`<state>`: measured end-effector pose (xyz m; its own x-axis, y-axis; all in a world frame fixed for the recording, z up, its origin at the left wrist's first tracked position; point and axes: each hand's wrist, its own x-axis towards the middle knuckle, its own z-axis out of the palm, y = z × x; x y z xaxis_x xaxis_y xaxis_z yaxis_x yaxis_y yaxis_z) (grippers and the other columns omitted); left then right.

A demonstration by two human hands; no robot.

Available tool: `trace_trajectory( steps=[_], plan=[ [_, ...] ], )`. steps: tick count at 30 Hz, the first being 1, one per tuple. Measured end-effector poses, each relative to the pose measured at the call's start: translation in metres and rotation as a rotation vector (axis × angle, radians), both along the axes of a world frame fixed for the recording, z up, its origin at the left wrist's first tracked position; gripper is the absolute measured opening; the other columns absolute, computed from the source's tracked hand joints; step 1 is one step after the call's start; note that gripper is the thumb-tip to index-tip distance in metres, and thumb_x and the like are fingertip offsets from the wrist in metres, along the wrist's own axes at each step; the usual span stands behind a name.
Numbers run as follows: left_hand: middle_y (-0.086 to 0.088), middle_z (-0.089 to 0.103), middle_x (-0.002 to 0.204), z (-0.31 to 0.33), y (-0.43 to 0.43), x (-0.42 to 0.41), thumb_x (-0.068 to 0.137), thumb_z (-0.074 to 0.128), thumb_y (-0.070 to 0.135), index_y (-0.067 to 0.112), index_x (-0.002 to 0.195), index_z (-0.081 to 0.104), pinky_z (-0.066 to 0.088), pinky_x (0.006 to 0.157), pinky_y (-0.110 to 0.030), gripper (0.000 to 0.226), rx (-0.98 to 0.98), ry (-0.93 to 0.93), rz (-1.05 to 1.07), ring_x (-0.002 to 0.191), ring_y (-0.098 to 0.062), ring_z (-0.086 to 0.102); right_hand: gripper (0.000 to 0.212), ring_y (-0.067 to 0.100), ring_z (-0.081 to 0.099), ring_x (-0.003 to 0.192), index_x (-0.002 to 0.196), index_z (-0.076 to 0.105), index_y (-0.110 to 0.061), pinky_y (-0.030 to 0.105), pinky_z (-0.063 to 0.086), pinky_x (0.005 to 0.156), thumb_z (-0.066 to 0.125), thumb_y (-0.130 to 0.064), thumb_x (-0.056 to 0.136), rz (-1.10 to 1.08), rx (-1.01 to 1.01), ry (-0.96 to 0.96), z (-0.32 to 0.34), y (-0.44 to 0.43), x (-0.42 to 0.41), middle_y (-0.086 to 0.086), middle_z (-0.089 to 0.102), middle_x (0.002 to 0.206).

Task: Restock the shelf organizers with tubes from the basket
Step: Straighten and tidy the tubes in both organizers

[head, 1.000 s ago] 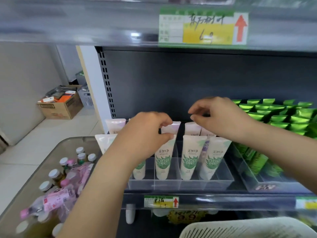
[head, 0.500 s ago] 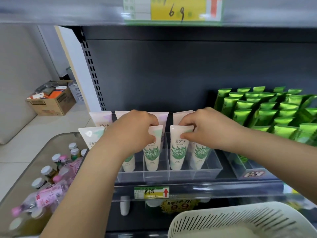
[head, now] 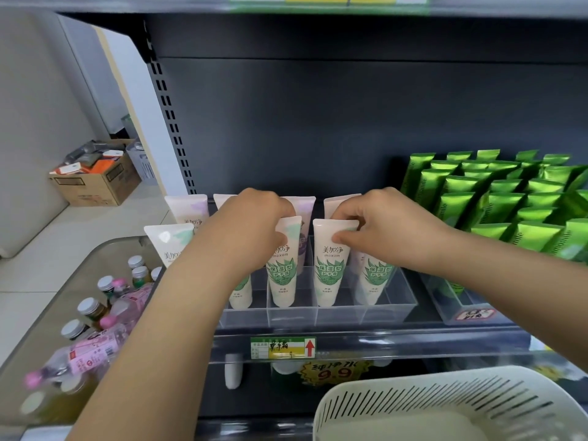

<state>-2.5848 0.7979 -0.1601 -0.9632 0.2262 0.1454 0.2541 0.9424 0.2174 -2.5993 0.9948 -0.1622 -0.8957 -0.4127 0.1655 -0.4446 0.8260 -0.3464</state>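
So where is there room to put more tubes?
The front row of cells in the clear organizer, just before the white tubes, looks bare. A narrow strip of shelf lies free between it and the green tubes. It is crowded where the left hand and right hand grip tubes, and the green tubes are packed tight.

Both arms are bare along all their visible length, left forearm [head: 165, 329] and right forearm [head: 509, 275] smooth and slim, left hand [head: 251, 227] and right hand [head: 391, 230] likewise uncovered
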Motion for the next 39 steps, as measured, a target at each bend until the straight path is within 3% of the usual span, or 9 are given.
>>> trace_trajectory(
  steps=[11,15,17,20,23,26,30,34,39],
  plan=[
    [0.0,0.06,0.092,0.001,0.003,0.001,0.083,0.064,0.019,0.025,0.105,0.066,0.041,0.065,-0.029,0.024,-0.06,0.027,0.004,0.081,-0.022,0.05,0.007,0.012,0.062,0.068,0.085,0.07,-0.023,0.033,0.053,0.065,0.066,-0.027,0.081,-0.011,-0.036,0.003,-0.006,-0.001,0.001,-0.005,0.068,0.077],
    [0.006,0.059,0.088,0.002,0.002,0.0,0.08,0.066,0.023,0.031,0.102,0.066,0.042,0.065,-0.027,0.024,0.001,-0.009,-0.004,0.082,-0.017,0.055,0.008,0.011,0.062,0.07,0.086,0.07,-0.024,0.033,0.053,0.067,0.065,-0.027,0.081,-0.003,-0.024,0.014,-0.005,0.0,0.002,-0.005,0.068,0.078],
    [0.012,0.063,0.091,0.004,0.001,0.001,0.077,0.071,0.028,0.032,0.1,0.068,0.047,0.073,-0.025,0.024,0.092,-0.025,-0.012,0.087,-0.011,0.06,0.01,0.006,0.061,0.072,0.089,0.07,-0.025,0.031,0.052,0.069,0.066,-0.029,0.081,0.006,-0.02,0.012,-0.005,0.001,0.003,-0.008,0.068,0.081],
    [0.018,0.066,0.088,0.011,-0.002,0.001,0.072,0.076,0.038,0.03,0.098,0.069,0.049,0.08,-0.017,0.027,0.254,-0.019,-0.044,0.082,0.003,0.062,0.021,-0.002,0.061,0.083,0.096,0.071,-0.027,0.018,0.049,0.077,0.07,-0.036,0.077,0.016,-0.095,0.009,0.0,0.001,0.005,-0.016,0.069,0.09],
    [0.021,0.066,0.085,0.019,-0.005,-0.002,0.072,0.076,0.041,0.031,0.1,0.068,0.041,0.072,0.002,0.031,0.356,0.062,-0.051,0.08,0.013,0.059,0.033,-0.004,0.057,0.087,0.1,0.07,-0.025,0.008,0.042,0.079,0.067,-0.043,0.072,0.047,-0.203,0.048,0.01,0.002,0.004,-0.016,0.066,0.091],
    [0.021,0.064,0.092,0.023,-0.005,-0.006,0.076,0.074,0.036,0.028,0.109,0.067,0.035,0.074,0.009,0.034,0.42,0.167,-0.043,0.085,0.011,0.059,0.024,-0.002,0.057,0.085,0.099,0.07,-0.022,0.003,0.04,0.076,0.068,-0.031,0.077,0.053,-0.252,0.107,0.019,0.005,-0.004,-0.015,0.064,0.09],
    [0.015,0.066,0.107,0.016,-0.001,-0.019,0.081,0.071,0.027,0.026,0.117,0.065,0.035,0.076,0.004,0.036,0.35,0.18,-0.027,0.091,0.004,0.057,0.022,-0.001,0.056,0.086,0.102,0.069,-0.022,0.007,0.041,0.077,0.069,-0.022,0.081,0.028,-0.168,0.143,0.022,0.008,-0.019,-0.013,0.065,0.094],
    [0.009,0.069,0.11,0.008,0.002,-0.032,0.081,0.072,0.018,0.024,0.115,0.066,0.048,0.095,-0.025,0.035,0.342,0.114,-0.012,0.097,-0.004,0.063,0.027,-0.002,0.057,0.091,0.109,0.068,-0.024,0.007,0.036,0.077,0.067,-0.025,0.082,0.021,-0.039,0.086,0.02,0.01,-0.032,-0.013,0.068,0.102],
    [0.016,0.069,0.096,0.001,0.002,-0.042,0.079,0.072,0.016,0.03,0.108,0.069,0.045,0.082,-0.017,0.032,0.294,0.023,0.018,0.083,-0.001,0.062,0.021,0.002,0.061,0.093,0.102,0.07,-0.028,0.014,0.042,0.076,0.067,-0.026,0.081,0.013,0.016,0.044,0.017,0.01,-0.039,-0.013,0.071,0.098]
  ],
)
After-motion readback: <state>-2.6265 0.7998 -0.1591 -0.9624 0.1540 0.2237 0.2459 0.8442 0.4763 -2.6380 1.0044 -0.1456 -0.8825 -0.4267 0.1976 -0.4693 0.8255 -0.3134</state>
